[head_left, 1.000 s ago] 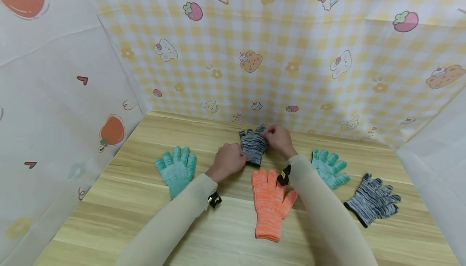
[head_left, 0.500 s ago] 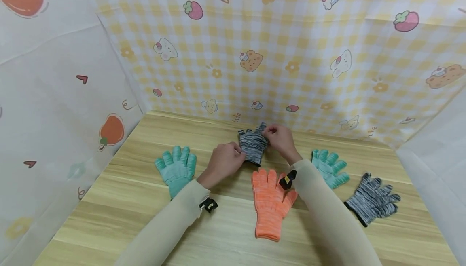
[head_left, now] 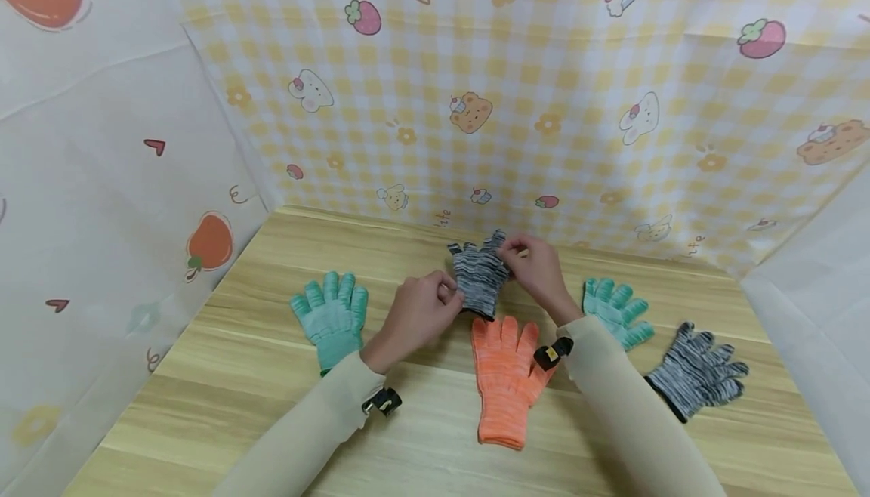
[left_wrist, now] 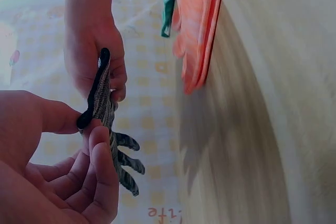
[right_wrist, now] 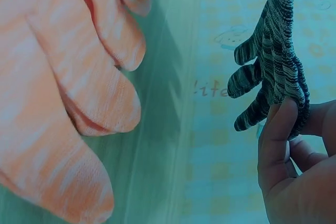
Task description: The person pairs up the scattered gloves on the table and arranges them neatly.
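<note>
A black-and-grey striped knit glove is held up between both hands, its fingers towards the back wall. My left hand pinches the left corner of its dark-edged cuff between thumb and fingers. On the other side my right hand pinches the glove near the thumb. In the left wrist view the glove appears edge-on, clear of the table, with several fingers drooping. The right wrist view has the right thumb and fingers closed on the knit. Just below its cuff an orange glove lies flat on the table.
On the wooden table, a green glove lies left of the left arm. Another green glove and a second striped glove lie right of the right arm. A yellow-checked cloth hangs at the back.
The striped glove has come up off the table and shifted slightly right and towards the orange glove, both hands moving with it. The other gloves have stayed put.
</note>
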### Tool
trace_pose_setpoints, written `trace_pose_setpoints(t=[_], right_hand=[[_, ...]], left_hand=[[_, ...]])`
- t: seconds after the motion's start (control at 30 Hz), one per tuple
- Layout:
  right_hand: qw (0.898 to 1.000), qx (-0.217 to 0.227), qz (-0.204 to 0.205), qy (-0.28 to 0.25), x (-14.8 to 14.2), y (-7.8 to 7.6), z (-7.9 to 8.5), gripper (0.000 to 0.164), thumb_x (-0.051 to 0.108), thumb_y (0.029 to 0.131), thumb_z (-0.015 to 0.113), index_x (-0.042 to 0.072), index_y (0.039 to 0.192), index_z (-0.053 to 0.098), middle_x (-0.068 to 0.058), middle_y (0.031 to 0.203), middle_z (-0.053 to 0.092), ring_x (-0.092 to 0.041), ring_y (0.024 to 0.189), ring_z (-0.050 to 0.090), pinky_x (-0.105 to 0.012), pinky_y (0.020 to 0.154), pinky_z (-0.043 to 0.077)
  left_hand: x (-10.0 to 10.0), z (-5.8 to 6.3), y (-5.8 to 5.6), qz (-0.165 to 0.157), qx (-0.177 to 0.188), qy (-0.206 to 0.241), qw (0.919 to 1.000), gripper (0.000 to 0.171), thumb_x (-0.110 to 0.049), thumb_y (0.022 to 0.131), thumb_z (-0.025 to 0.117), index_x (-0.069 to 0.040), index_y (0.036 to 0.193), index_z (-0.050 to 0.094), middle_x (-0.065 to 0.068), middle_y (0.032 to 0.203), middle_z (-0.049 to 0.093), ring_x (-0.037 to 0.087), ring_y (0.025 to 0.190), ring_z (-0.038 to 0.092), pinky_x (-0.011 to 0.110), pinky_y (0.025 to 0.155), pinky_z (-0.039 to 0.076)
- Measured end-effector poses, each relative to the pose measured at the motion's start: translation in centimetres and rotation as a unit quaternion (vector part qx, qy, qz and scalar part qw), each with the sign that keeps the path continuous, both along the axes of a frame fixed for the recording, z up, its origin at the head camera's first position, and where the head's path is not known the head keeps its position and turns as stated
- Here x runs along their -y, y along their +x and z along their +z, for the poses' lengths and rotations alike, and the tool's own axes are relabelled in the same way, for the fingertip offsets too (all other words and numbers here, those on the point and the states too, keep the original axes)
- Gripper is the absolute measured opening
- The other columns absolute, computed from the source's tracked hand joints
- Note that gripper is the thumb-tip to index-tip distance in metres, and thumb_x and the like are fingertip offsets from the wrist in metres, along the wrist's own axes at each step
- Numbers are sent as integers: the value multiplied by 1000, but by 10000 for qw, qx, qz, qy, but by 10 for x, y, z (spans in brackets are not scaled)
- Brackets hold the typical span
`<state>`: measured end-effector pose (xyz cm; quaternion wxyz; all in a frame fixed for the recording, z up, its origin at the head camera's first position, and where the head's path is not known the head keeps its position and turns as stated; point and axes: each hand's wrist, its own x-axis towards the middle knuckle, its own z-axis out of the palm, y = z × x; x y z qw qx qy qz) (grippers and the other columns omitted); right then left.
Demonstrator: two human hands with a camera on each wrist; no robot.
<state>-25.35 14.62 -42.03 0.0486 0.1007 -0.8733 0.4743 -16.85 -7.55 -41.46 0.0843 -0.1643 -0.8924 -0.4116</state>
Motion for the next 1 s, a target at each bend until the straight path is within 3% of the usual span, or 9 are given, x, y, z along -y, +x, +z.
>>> trace_pose_setpoints(t=[0.27, 0.53, 0.77, 1.0], right_hand=[[9998, -200, 63, 67, -6, 17, 11, 13, 27, 96, 65, 14, 98, 69, -5, 90, 63, -22, 58, 64, -35, 55, 56], [9990, -407, 195, 8, -10, 34, 18, 14, 28, 96, 65, 14, 99, 67, -4, 90, 61, -27, 59, 65, -48, 57, 56], [9986, -473, 156, 154, -13, 49, 24, 14, 31, 96, 65, 18, 100, 67, -1, 89, 63, -16, 55, 63, -39, 53, 55], [9982, -512, 273, 139, -12, 63, 29, 12, 28, 96, 65, 17, 100, 67, -1, 88, 62, -20, 55, 64, -37, 52, 55]], left_hand=[[-2, -1, 16, -185, -131, 67, 9997, 15, -20, 91, 68, -6, 99, 68, -9, 73, 65, -1, 57, 57, 21, 55, 49], [-1, 2, 32, -335, -109, 176, 9992, 16, -18, 90, 70, -6, 101, 67, -8, 75, 65, -2, 62, 59, 19, 58, 50], [-2, 3, 46, -393, -139, 168, 9990, 18, -17, 89, 71, -7, 103, 67, -9, 76, 66, 0, 66, 61, 19, 61, 51], [0, 3, 59, -537, -118, 284, 9981, 18, -14, 89, 70, -5, 104, 67, -7, 77, 67, -1, 68, 62, 16, 62, 51]])
